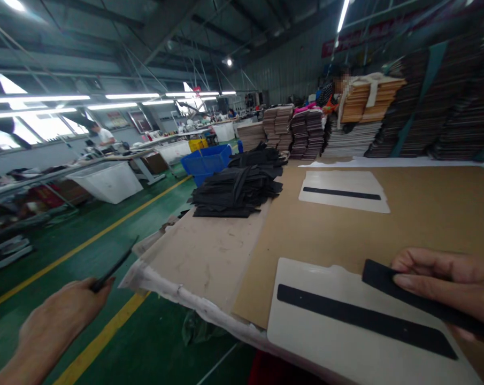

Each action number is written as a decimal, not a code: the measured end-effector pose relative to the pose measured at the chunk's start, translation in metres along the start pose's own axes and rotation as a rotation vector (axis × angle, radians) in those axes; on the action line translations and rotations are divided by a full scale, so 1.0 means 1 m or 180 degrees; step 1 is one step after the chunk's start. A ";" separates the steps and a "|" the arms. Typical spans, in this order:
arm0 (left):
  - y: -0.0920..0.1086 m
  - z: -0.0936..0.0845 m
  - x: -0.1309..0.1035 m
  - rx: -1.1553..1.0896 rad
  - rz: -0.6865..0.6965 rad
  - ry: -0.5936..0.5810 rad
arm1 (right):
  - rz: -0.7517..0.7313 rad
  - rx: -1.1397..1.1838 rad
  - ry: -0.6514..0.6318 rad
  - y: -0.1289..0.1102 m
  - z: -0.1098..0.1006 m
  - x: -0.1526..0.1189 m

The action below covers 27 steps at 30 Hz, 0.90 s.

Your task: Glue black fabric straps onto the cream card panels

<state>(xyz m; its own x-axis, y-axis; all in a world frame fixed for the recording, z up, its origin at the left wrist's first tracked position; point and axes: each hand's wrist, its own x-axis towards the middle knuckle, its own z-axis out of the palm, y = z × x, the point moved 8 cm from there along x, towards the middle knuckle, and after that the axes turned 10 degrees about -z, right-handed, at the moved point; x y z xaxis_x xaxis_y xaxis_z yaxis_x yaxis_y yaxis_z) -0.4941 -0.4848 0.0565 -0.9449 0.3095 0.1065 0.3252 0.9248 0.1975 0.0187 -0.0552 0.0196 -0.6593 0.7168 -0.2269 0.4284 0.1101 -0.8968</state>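
Observation:
My left hand (63, 321) is closed round a thin dark tool (117, 264), held out past the table's left edge over the floor. On the right, my right hand (446, 283) pinches a black strip (380, 274) between thumb and fingers, above a pale panel (306, 334). Another black strip (362, 319) lies lengthwise on that panel, with two small light dots on it. Farther back on the brown board (330, 235), a second pale panel (342, 179) bears its own black strip (341, 193).
Black strips are piled (237, 187) at the table's back left. Beyond stand a blue bin (207, 160), a white bin (109, 179) and stacked brown sheets (277, 128). One person (103, 135) is at a far-left workbench; another is behind the stacks at the back right.

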 end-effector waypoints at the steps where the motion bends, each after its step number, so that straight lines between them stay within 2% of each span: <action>1: 0.007 0.002 -0.005 0.0301 -0.0078 0.0191 | 0.0105 -0.0005 -0.0386 -0.003 0.014 0.002; 2: 0.025 0.003 -0.014 0.0420 0.0030 0.0323 | 0.0188 -0.0029 -0.0751 -0.007 0.029 0.003; 4: 0.086 0.010 -0.044 -0.0015 0.0858 0.0268 | 0.0212 -0.0135 -0.1148 -0.023 0.054 0.009; 6: 0.153 0.023 -0.085 -0.0541 0.1805 -0.0286 | 0.0101 -0.0263 -0.1274 -0.041 0.075 0.020; 8: 0.209 0.039 -0.127 -0.0692 0.2507 -0.0966 | -0.0080 -0.0338 -0.1290 -0.056 0.093 0.035; 10: 0.252 0.052 -0.162 -0.0493 0.3139 -0.1265 | -0.0213 -0.0403 -0.1289 -0.061 0.108 0.050; 12: 0.281 0.058 -0.184 -0.0363 0.3563 -0.1232 | -0.0297 -0.0483 -0.1275 -0.061 0.117 0.065; 14: 0.299 0.065 -0.194 -0.0297 0.3781 -0.1166 | -0.0343 -0.0623 -0.1272 -0.057 0.124 0.077; 17: 0.310 0.079 -0.195 -0.0255 0.3767 -0.1191 | -0.0444 -0.0873 -0.1314 -0.052 0.131 0.090; 22: 0.316 0.098 -0.190 -0.0350 0.3691 -0.1322 | -0.0682 -0.1068 -0.1361 -0.043 0.139 0.103; 27: 0.318 0.109 -0.188 -0.0466 0.3682 -0.1345 | -0.0696 -0.1071 -0.1381 -0.035 0.145 0.110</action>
<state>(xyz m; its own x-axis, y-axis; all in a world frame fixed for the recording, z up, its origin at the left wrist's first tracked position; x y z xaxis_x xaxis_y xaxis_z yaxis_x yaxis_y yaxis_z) -0.2173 -0.2250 -0.0074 -0.0291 0.9992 -0.0264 0.9512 0.0358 0.3065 -0.1582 -0.0801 -0.0288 -0.9165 0.3134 -0.2486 0.3798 0.4867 -0.7867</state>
